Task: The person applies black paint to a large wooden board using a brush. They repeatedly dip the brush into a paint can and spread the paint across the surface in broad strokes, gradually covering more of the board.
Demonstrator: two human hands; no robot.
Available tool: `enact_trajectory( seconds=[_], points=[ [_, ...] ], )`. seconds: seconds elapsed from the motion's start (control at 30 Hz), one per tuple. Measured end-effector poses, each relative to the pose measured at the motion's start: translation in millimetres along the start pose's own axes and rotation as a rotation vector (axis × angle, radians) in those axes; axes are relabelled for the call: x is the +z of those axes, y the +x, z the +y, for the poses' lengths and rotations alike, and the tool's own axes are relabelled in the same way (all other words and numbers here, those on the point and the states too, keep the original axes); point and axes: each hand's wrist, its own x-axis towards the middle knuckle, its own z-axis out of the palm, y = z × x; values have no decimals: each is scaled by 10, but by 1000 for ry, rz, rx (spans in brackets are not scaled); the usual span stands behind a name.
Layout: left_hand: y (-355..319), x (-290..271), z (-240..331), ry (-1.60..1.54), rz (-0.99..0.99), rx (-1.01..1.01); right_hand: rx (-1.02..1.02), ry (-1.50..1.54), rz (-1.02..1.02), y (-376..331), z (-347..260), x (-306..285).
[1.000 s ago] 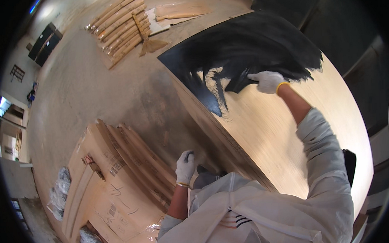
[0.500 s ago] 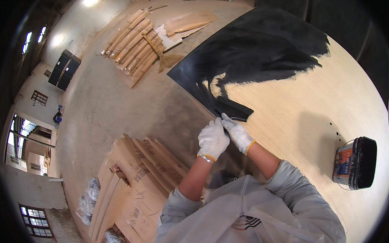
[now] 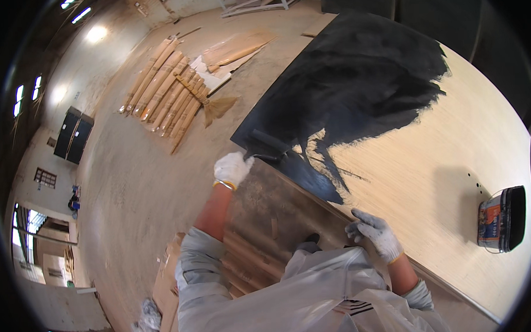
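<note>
Left hand (image 3: 232,169) clamped on paint roller (image 3: 269,141), apparently blacking panel (image 3: 405,161) at its 9 o'clock corner; right hand (image 3: 378,235), fingers apart, 5 o'clock from roller. Next: probably even pressure toward bare streak (image 3: 315,155), 3 o'clock.

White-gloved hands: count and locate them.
2. The white-gloved left hand holds a black paint roller at the left corner of the pale, partly black-painted board; the white-gloved right hand is beside its near edge.

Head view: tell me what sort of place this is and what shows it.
Probably a workshop or factory floor: a large board partly coated black, a bucket on it, and long brown bundles on the bare floor.
</note>
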Motion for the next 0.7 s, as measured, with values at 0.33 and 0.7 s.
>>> enact_trajectory(
  seconds=[0.33, 0.7],
  points=[
    [2028, -178, -231, 127, -86, 675, -94, 74, 618, -402, 194, 785],
    [1295, -218, 255, 118, -206, 975, 32, 60, 878, -736, 748, 841]
  ],
)
